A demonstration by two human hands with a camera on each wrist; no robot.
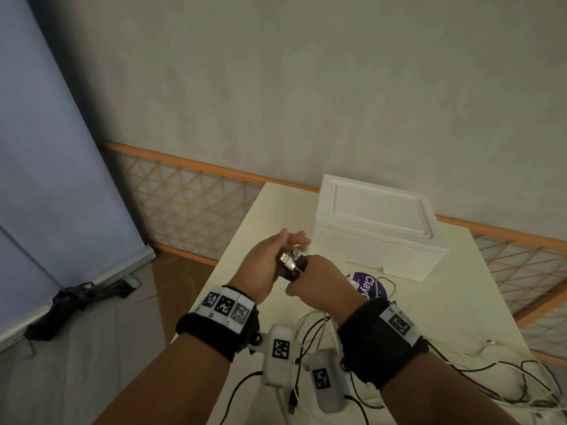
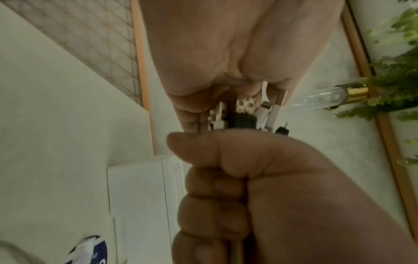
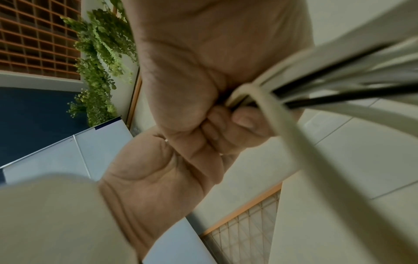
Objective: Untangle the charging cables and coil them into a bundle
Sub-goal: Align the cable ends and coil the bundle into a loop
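Note:
My right hand (image 1: 316,277) is a fist round a bunch of black and white charging cables (image 3: 339,75), gripped just below their ends. Several USB plugs (image 1: 287,259) stick out above the fist, silver and black, also close up as plugs (image 2: 244,110). My left hand (image 1: 267,262) is against those plug ends with its palm (image 3: 153,169) facing them and its fingers (image 1: 285,236) fairly straight past them. The rest of the cables (image 1: 460,372) trail down and lie in a loose tangle on the cream table (image 1: 475,302) at the lower right.
A white foam box (image 1: 377,228) stands at the table's far side, with a round purple label (image 1: 365,283) in front of it. The table's left edge (image 1: 236,246) drops to the floor, where a dark umbrella (image 1: 76,302) lies. An orange lattice rail (image 1: 190,204) runs behind.

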